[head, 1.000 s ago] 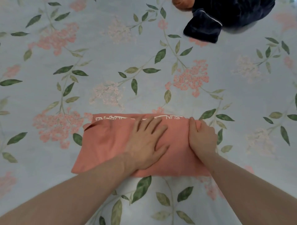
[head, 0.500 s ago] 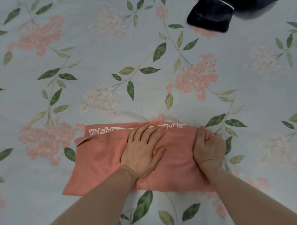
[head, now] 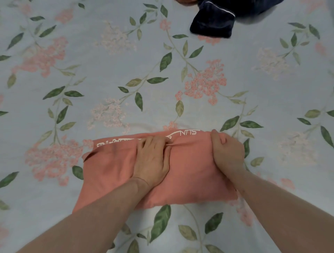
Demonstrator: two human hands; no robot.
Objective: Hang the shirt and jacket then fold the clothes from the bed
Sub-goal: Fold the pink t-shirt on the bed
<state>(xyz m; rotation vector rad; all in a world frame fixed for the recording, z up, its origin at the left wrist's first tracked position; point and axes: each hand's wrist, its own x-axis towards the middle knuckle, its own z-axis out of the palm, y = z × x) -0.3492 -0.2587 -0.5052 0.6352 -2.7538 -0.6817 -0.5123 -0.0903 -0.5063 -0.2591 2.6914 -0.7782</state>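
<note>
Coral shirt [head: 112, 171], upside-down white "SUN" lettering: left hand [head: 153, 160] pinches its cloth, right hand [head: 226, 151] grips its edge.

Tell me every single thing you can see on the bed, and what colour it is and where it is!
folded shirt: one, salmon pink with white letters along its far edge, lying flat on the bed near the person.
dark clothes: one heap, navy blue with a thin white line, at the far edge of the view on the right; partly cut off.
orange thing: one, only a sliver showing beside the dark clothes at the top edge; cannot tell what it is.
bedsheet: one, pale blue with pink flowers and green leaves, under everything.
left hand: one, on the middle of the shirt, fingers curled into the cloth and bunching it.
right hand: one, gripping the shirt's right end.
</note>
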